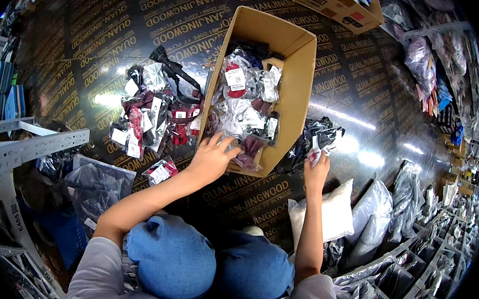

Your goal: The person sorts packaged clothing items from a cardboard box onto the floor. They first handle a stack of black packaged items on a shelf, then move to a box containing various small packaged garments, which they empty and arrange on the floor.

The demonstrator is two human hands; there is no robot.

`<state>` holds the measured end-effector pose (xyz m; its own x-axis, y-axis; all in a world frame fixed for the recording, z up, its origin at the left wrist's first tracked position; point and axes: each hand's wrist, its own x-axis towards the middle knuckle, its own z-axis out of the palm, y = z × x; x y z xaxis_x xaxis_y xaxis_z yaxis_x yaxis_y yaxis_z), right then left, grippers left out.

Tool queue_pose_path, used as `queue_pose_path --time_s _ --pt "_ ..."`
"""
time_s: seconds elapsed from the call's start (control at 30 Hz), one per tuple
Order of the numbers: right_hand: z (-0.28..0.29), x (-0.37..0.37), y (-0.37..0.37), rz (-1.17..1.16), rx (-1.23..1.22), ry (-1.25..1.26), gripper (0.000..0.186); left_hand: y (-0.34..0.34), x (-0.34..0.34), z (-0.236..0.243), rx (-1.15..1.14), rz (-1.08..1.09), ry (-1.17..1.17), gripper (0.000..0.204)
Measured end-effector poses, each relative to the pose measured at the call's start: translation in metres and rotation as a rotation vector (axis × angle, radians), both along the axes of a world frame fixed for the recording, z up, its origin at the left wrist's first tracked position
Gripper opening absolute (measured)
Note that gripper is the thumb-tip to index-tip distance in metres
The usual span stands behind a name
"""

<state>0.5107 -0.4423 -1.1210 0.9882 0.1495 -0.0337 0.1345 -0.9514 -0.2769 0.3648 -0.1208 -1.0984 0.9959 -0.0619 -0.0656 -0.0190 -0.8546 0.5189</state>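
Note:
A tall open cardboard box (pixel 294 97) stands on the floor in front of me, with several clear plastic bags (pixel 235 81) of red, grey and black fabric items inside. My left hand (pixel 213 157) reaches over its near left edge, fingers apart, on or just above the bags there. Right of the box lies a small pile of black bagged items (pixel 322 131). At the pile's near end, the fingers of my right hand (pixel 316 169) close on a clear plastic bag with a dark item. The fingertips are partly hidden.
Left of the box, more bagged red and black items (pixel 145 115) lie loose, with a black strap (pixel 172 69). A white pillow-like bag (pixel 331 211) and grey bags (pixel 374 209) sit at my right. A metal shelf frame (pixel 29 142) juts in from the left; filled bins (pixel 406 266) line the right.

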Motion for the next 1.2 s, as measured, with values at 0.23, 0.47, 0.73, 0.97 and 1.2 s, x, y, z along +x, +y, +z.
queue_pose_path --time_s 0.23,0.47,0.73,0.97,1.2 --pt "0.119 0.000 0.121 0.016 0.567 -0.352 0.037 0.061 -0.056 0.112 -0.381 0.221 -0.067 0.034" --pt "0.015 0.045 0.255 0.456 0.343 -0.081 0.075 0.103 -0.111 0.088 -0.171 0.605 -0.181 0.035" --pt "0.003 0.053 0.276 0.441 0.345 -0.102 0.057 0.067 -0.150 -0.053 0.229 0.463 -0.098 0.045" --pt "0.142 0.042 0.133 -0.090 0.703 -0.286 0.059 0.050 -0.147 -0.009 0.061 0.450 -0.092 0.046" --pt "0.001 0.080 -0.009 -0.094 -0.043 -0.202 0.064 0.025 -0.010 0.057 -0.513 0.224 -0.351 0.031"
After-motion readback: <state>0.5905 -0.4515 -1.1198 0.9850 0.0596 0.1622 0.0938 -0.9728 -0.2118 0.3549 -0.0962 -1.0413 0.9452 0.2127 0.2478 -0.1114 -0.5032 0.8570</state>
